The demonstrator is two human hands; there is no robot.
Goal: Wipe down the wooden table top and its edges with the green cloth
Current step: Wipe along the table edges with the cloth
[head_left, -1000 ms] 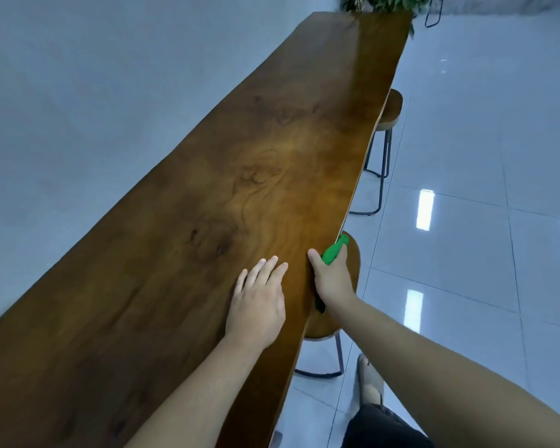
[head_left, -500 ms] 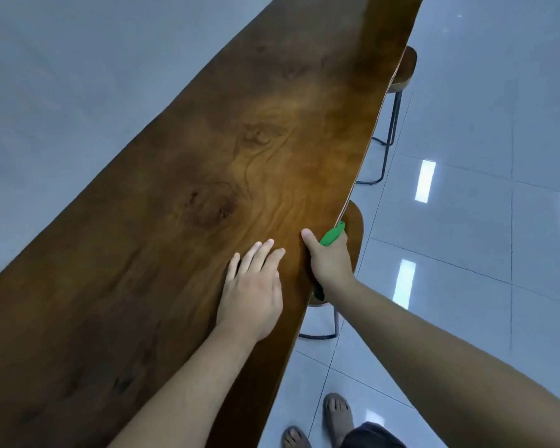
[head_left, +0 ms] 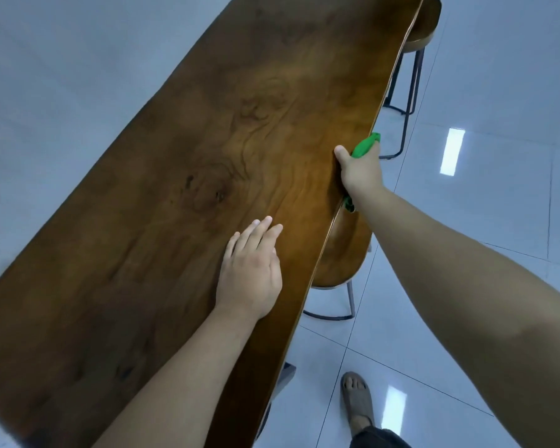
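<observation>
Right hand (head_left: 361,171) grips green cloth (head_left: 365,146) against table (head_left: 175,189) edge; left hand (head_left: 249,273) rests flat, open

Glossy pale floor tiles (head_left: 485,221) w/ light glare, two stools (head_left: 340,253), prob. wooden-seated.

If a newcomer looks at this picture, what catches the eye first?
First, the long dark brown wooden table top that runs across the view. Next, the bright green cloth, gripped by the right hand against the table's right edge. The left hand lies flat on the wood nearby.
</observation>
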